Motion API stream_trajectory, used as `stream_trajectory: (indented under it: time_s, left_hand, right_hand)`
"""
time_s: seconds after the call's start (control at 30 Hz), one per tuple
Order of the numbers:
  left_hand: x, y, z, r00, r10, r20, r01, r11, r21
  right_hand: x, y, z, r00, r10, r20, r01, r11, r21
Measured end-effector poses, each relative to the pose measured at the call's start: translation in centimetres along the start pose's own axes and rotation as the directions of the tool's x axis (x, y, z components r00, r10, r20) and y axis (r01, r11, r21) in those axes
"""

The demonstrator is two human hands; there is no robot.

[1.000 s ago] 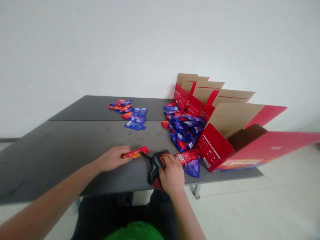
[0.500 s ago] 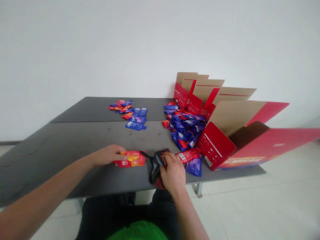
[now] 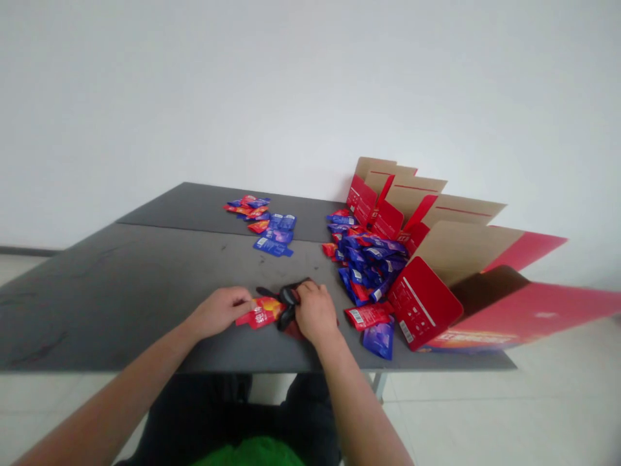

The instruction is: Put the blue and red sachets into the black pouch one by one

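Near the table's front edge, my left hand (image 3: 222,312) is closed, pinching one end of a red pouch with orange and yellow print (image 3: 263,313). The pouch's other end meets a black object with two rounded, dark-grey parts (image 3: 287,308); I cannot tell whether it goes inside. My right hand (image 3: 315,312) is closed over this black object, and its palm side is hidden. A dark reddish-brown piece (image 3: 294,331) shows beneath. To the right of my right hand lie a red pouch with a white label (image 3: 369,316) and a purple pouch (image 3: 379,338).
A heap of blue and red pouches (image 3: 361,255) lies against a row of open red cardboard boxes (image 3: 427,301) along the table's right side. Farther back on the dark grey table (image 3: 145,278) are a smaller red-and-blue pile (image 3: 248,206) and several blue pouches (image 3: 274,246).
The red pouch in my left hand has moved right until its end meets the black object. The black object has turned under my right hand. The camera view has shifted slightly.
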State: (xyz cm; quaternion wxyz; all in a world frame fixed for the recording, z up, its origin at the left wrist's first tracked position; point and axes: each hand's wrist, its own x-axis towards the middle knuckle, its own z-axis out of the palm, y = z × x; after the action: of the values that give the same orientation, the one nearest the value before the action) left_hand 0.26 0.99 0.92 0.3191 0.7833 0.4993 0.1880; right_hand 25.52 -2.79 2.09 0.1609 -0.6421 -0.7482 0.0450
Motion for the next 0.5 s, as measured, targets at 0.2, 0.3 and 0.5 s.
stream_trajectory:
  time_s: [0.2, 0.3, 0.5]
  left_hand:
    - [-0.4, 0.0, 0.3, 0.998, 0.053, -0.018, -0.053, 0.999, -0.008]
    - [-0.4, -0.2, 0.2, 0.994, 0.097, -0.043, -0.101, 0.991, -0.082]
    - [-0.3, -0.2, 0.3, 0.999, 0.045, -0.018, -0.045, 0.999, -0.019]
  right_hand:
    - [-0.4, -1.9, -2.2, 0.989, -0.047, -0.139, 0.055, 0.997, 0.049]
    - [-0.2, -3.5, -1.1, 0.953, -0.294, -0.068, 0.300, 0.947, 0.112]
    - [0.8, 0.6, -0.7, 0.997, -0.077, -0.003, 0.077, 0.997, 0.013]
